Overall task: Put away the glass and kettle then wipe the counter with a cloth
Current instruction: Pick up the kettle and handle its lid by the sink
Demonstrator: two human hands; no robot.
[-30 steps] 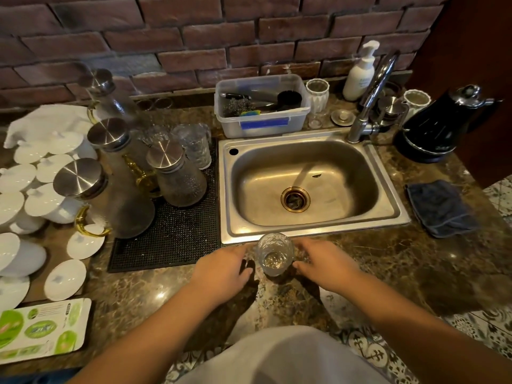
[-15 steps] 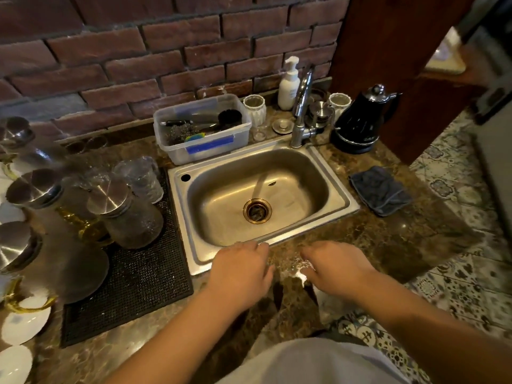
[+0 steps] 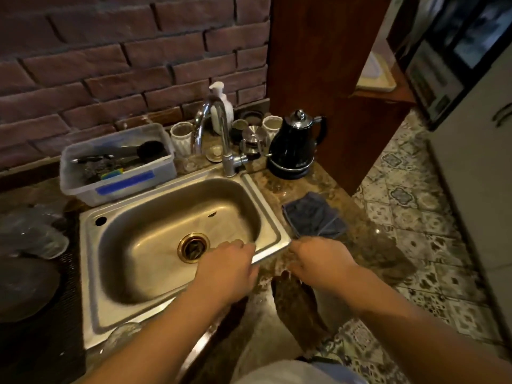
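Beyond right hand (image 3: 318, 261), dark cloth (image 3: 314, 214) flat on surface (image 3: 368, 245), just past its fingers; fingers empty, loosely spread. Left hand (image 3: 230, 270) over sink (image 3: 274, 231) rim, empty, loose. Kettle (image 3: 293, 145) far corner, well apart from both hands.

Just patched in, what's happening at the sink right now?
A person stands at the counter with both hands empty. The left hand hovers over the front rim of the sink; the right hand is just beside it over the counter, near the folded dark cloth. The black kettle sits on its base at the back corner, untouched. A glass shows blurred at the sink's front left edge.
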